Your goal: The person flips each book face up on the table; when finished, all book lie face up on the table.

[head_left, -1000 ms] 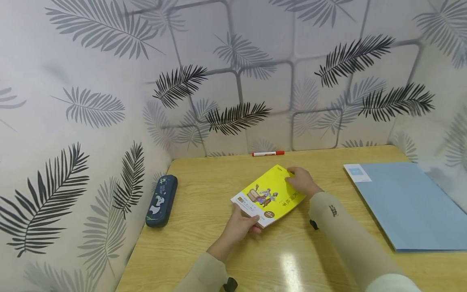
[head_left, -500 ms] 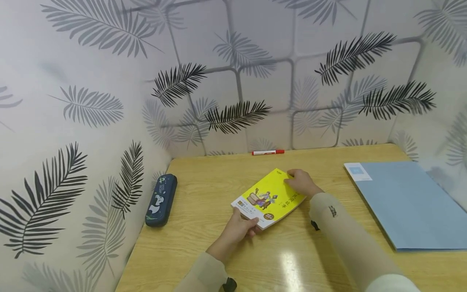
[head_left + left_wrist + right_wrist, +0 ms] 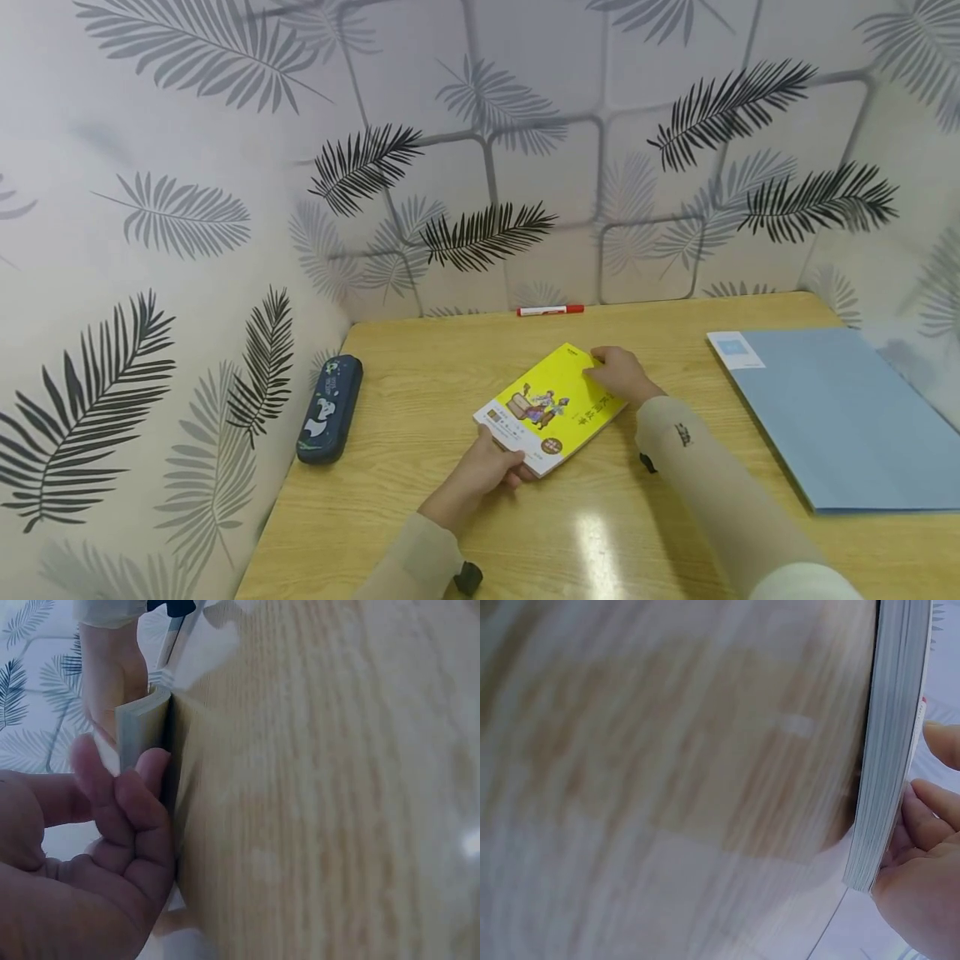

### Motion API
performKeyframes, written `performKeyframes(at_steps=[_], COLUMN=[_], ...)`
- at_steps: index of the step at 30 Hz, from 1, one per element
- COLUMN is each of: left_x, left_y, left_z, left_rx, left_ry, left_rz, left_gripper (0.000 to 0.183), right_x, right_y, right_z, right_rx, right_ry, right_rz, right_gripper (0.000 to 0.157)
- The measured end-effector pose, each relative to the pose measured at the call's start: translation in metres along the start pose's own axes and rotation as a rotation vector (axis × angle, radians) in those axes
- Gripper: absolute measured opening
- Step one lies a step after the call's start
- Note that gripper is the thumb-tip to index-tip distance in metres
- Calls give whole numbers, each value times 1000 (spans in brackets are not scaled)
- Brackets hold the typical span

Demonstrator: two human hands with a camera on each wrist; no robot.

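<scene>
A paperback book (image 3: 551, 379) with a yellow cover, a drawing of figures and a white lower band lies at a slant over the table's middle, held by both hands. My left hand (image 3: 480, 468) grips its lower-left end, thumb on the cover and fingers curled below. At the upper-right edge, my right hand (image 3: 621, 375) pinches it with the thumb on top; its other fingers are mostly hidden in the head view. The left wrist view shows curled fingers under the book's end (image 3: 142, 727). In the right wrist view the page block (image 3: 892, 735) stands beside the right hand.
On the left of the wooden table (image 3: 405, 375) lies a dark blue pencil case (image 3: 330, 410) with a panda print. A red-capped marker (image 3: 550, 311) rests at the back edge by the patterned wall. To the right is a large blue folder (image 3: 847, 417) with a white label.
The book and the left hand have shifted slightly toward me. Both hands keep their grip, and the right hand has barely moved.
</scene>
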State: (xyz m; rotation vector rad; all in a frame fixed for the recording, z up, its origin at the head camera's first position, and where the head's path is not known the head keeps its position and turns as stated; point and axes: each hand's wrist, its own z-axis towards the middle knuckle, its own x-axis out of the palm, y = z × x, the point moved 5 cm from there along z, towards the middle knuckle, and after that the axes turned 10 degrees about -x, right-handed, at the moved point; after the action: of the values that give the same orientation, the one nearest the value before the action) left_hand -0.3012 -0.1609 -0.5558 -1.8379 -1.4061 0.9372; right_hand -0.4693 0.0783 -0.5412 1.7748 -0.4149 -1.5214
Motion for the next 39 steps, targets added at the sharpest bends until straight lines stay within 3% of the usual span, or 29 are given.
performKeyframes(at_steps=[6,8,15,18,22,25,31,35,39], left_x=[-1,-2,-10,-11,-18,-30,-53,-54,-48], left_y=[-2,-2,-7,-7,-9,-14,-26,-29,-30], left_z=[-1,-2,-6,-5,-2,6,20,25,26], left_rx=[-12,-10,13,6,11,29,123,180,178], left_ry=[-9,-33,-285,-280,-280,-348,-514,-478,-429], left_rz=[76,145,583,579,551,593,700,673,585], left_gripper=[100,100,104,105,88,80,87,85,77], right_x=[0,2,3,0,-8,-18,-36,-40,-41], right_y=[0,-1,7,12,13,13,8,-5,-17], right_z=[-2,-1,-7,-11,-14,-19,-36,-45,-49], right_rx=[24,32,15,-10,-46,-42,-18,30,66], right_ry=[22,32,33,21,-12,-40,-11,43,68], right_rz=[-6,-12,-119,-217,-310,-321,-389,-411,-399], right_gripper=[58,58,52,54,58,57,61,59,45])
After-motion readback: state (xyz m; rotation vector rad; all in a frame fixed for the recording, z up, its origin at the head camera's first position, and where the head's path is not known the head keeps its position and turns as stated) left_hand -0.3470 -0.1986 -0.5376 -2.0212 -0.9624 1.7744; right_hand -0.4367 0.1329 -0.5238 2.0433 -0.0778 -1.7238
